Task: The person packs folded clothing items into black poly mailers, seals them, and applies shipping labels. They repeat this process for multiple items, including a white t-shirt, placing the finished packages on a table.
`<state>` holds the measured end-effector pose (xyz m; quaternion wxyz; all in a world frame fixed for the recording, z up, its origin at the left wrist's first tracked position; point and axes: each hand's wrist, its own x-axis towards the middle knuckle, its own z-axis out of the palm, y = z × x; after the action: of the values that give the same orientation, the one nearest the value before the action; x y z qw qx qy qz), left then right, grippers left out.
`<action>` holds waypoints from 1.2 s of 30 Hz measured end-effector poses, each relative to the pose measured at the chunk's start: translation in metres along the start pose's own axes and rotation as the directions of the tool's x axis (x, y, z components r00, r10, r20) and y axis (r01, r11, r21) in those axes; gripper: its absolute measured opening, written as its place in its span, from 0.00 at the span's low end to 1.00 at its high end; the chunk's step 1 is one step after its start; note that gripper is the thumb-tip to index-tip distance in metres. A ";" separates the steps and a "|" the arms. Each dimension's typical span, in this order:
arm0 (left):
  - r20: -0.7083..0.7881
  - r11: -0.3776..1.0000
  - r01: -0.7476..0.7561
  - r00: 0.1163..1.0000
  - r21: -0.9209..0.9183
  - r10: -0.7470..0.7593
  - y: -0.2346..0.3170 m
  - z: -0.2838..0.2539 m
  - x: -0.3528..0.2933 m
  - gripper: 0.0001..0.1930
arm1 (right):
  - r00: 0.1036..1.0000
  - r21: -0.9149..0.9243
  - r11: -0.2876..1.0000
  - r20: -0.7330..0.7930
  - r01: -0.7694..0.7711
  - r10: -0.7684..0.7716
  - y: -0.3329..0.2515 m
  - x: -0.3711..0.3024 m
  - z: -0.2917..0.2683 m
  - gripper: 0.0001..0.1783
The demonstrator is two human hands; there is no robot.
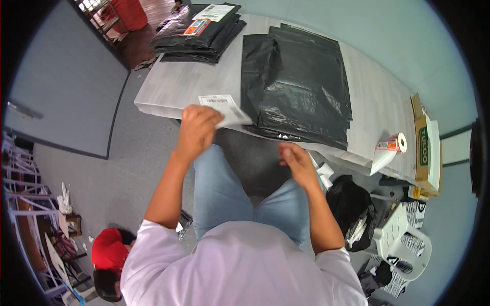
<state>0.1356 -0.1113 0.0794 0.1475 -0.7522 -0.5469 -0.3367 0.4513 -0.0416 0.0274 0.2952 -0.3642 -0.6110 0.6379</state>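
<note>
My left hand [198, 124] is closed on the edge of a white shipping label [232, 109] with black print. The label is held over the table's near edge, just left of a pile of flat black plastic mailer bags [309, 81]. My right hand [297, 162] is just off the near edge, below the bags. Its fingers are loosely curled and a little apart, and I see nothing in them.
Stacked black parcels [196, 38] with labels lie at the table's [377, 102] far left. To the right are a label roll [392, 144] and a cardboard box [427, 153]. A white plastic chair [406, 242] and black bag [349, 206] stand below right. A person in red [108, 250] is at lower left.
</note>
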 end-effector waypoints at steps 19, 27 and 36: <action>0.325 0.785 -0.220 0.821 -0.580 0.470 0.147 0.010 -0.014 0.20 | 0.923 -0.067 0.947 0.211 -0.314 0.321 0.012 -0.057 -0.024 0.08; 0.538 0.650 0.149 0.709 -0.746 0.456 0.144 0.030 0.061 0.27 | 0.907 -0.849 0.338 0.420 0.407 -0.034 -0.124 -0.093 -0.057 0.06; 0.446 0.478 0.234 0.802 -0.846 0.396 0.149 0.025 0.083 0.16 | 0.920 -0.700 0.626 0.384 0.344 -0.076 -0.155 -0.070 -0.122 0.08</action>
<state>0.2967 -0.0896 0.1387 -0.4167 -0.8101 -0.2751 -0.3072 0.5806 -0.0174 0.1905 0.0874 -0.2708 -0.8979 0.3357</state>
